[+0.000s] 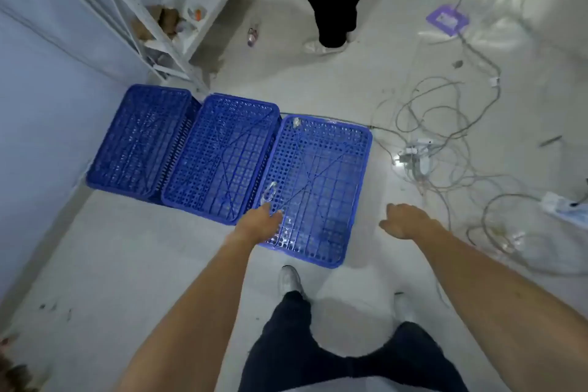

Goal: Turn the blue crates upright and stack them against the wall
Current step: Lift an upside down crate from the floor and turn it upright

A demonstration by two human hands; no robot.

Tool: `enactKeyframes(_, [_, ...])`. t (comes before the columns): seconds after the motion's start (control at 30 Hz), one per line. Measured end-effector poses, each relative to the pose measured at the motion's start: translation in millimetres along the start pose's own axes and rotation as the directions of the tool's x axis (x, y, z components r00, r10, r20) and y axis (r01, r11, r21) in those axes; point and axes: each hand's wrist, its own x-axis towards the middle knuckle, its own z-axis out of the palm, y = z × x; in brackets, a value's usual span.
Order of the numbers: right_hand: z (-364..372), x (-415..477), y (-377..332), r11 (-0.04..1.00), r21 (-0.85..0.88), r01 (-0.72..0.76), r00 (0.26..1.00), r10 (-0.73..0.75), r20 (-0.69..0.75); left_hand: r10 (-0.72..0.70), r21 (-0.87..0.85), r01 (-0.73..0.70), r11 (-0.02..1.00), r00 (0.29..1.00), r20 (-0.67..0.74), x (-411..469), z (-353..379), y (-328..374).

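Left hand (262, 221) flat, fingers spread, over near corner of nearest crate (318, 188). Right hand (404, 221) loosely open, empty, just right of it. Two more crates (222, 156) lie left.

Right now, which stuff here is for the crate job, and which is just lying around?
For the job: three blue crates, wall, left hand, right hand.

Lying about: cables, purple pad, bottle, shelf frame.

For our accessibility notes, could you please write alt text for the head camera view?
Three blue crates lie bottoms-up in a row on a pale floor beside a wall. The person's left hand reaches onto the nearest crate, while the right hand hovers open beside it. Tangled cables sprawl to the right.
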Motion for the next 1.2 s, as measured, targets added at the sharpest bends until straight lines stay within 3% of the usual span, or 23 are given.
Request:
enactKeyframes(0.3, [92.6, 87.4, -28.6, 0.962, 0.174, -0.208, 0.978, 0.200, 0.062, 0.057, 0.074, -0.066, 0.995, 0.991, 0.120, 148.9, 5.8, -56.4])
enactKeyframes(0.67, [184.2, 224.9, -50.8, 0.923, 0.295, -0.247, 0.969, 0.237, 0.070, 0.062, 0.213, -0.083, 0.973, 0.993, 0.102, 311.2, 90.5, -143.3])
enactKeyframes(0.87, [200.6, 281.2, -63.5, 0.811, 0.513, -0.282, 0.928, 0.366, -0.070, 0.059, 0.165, -0.060, 0.984, 0.998, 0.011, 355.0, 113.8, -172.4])
enactKeyframes(1.07, [215.8, 311.1, -66.2, 0.786, 0.523, -0.331, 0.845, 0.494, -0.208, 0.066, 0.198, -0.049, 0.979, 0.994, -0.082, 372.5, 127.2, -174.4])
enactKeyframes(1.2, [223.4, 319.8, -63.2, 0.742, 0.573, -0.348, 0.823, 0.534, -0.192, 0.026, 0.058, -0.018, 0.998, 0.990, -0.142, 379.8, 130.7, -172.5])
